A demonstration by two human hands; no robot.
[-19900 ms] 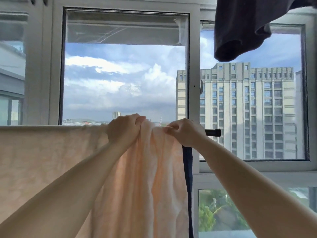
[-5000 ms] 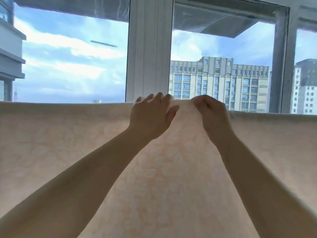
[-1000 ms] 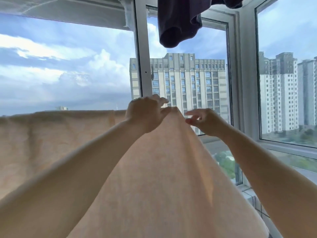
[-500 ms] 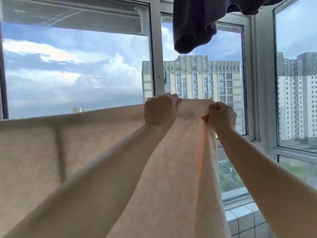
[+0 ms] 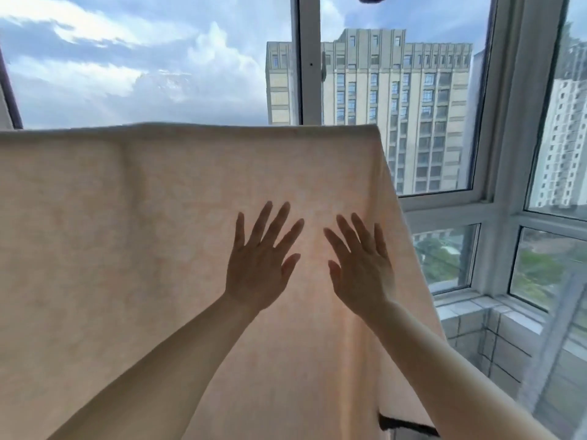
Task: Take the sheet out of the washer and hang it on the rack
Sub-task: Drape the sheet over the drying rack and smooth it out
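Smoothing the hung sheet (image 5: 158, 249) is the step I judge to be in hand: it already lies draped over the rack, whose bar is hidden under the top fold, so the hanging itself looks all but done. My left hand (image 5: 259, 268) and right hand (image 5: 362, 271) are raised side by side in front of the cloth, near each other but apart, backs toward me, fingers (image 5: 279, 217) straight and fanned wide, holding nothing. Whether the palms actually press the fabric or float just off it I cannot tell.

The next move, as I see it, calls for flat palms sweeping outward toward 9 and 3 o'clock to ease out any slack, and a check that the right edge hangs straight rather than slanting.

The sheet is a pale peach cloth, thin enough that daylight glows through it, brightest between my hands. Its top edge runs level from 9 o'clock across to about 1 o'clock, where the corner turns and the side edge falls away diagonally toward 5 o'clock. The surface looks mostly flat, with faint mottling and a soft vertical crease below my right wrist. Behind it stands the window (image 5: 444, 198), with a tall building (image 5: 397, 106) beyond the glass.
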